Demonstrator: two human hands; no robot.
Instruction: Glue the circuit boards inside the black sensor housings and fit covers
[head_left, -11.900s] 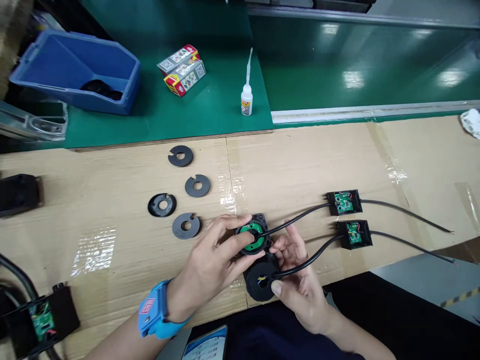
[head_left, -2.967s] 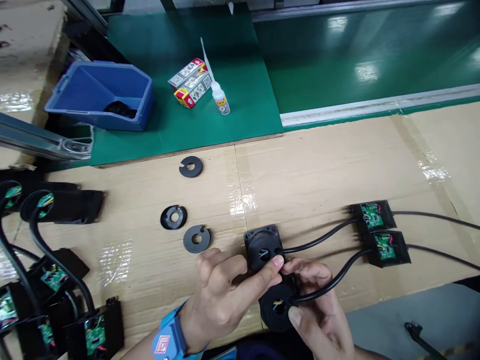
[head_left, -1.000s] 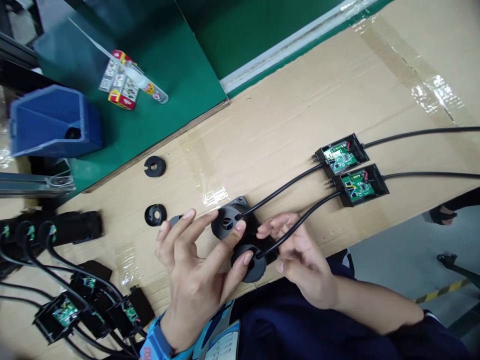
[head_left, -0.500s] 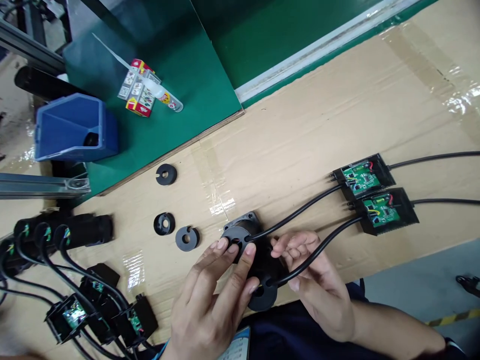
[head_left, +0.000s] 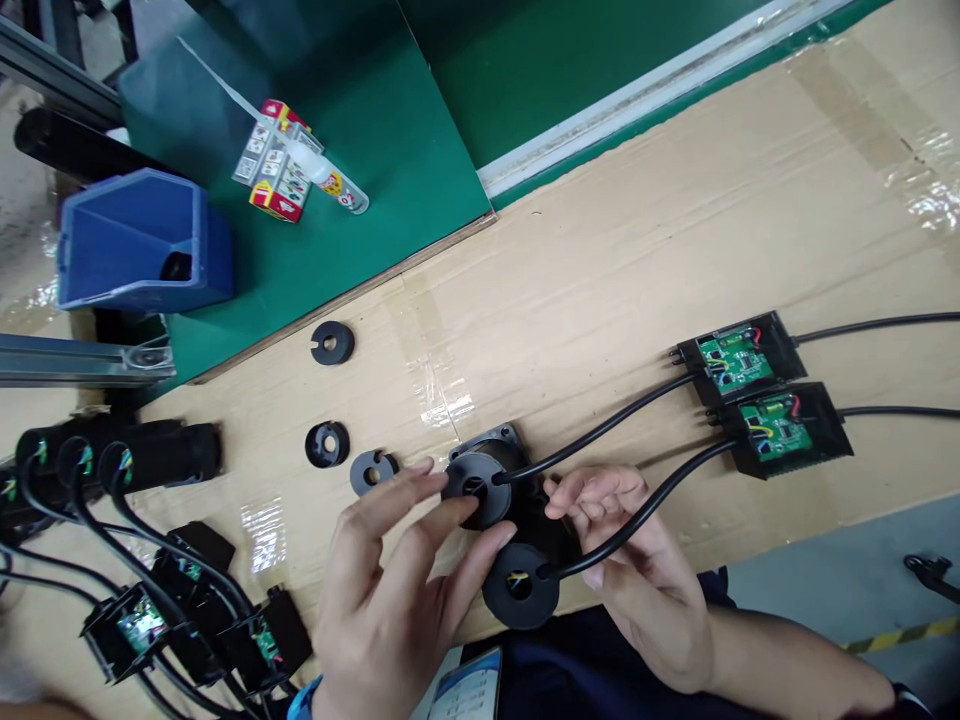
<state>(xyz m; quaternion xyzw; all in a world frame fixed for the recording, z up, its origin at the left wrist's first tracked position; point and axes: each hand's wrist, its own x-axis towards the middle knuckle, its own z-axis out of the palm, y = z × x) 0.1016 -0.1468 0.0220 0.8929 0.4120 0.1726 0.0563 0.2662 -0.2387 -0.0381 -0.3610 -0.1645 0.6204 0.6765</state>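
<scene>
Two black cylindrical housings stand side by side at the table's near side, each topped by a round black cap with a centre hole and a cable slot. My left hand (head_left: 405, 570) has its fingers spread, with one fingertip at the hole of the upper cap (head_left: 491, 502) and the thumb at its lower edge. Coloured wires show in the hole of the lower cap (head_left: 538, 600). My right hand (head_left: 630, 560) rests palm up beside the housings, fingers loosely curled and apart from the thumb, with the lower black cable (head_left: 652, 510) crossing in front.
Two open black boxes with green circuit boards (head_left: 739, 358) lie rightward, joined to the cables. Loose slotted caps (head_left: 332, 343) lie to the left. Several cabled housings (head_left: 154, 460) sit far left. A blue bin (head_left: 135, 295) and a glue bottle (head_left: 345, 190) on a carton occupy the green surface.
My left hand has pulled back a little to the left and its fingers have spread, leaving both caps more visible. My right hand has hardly moved. The whole view has shifted slightly.
</scene>
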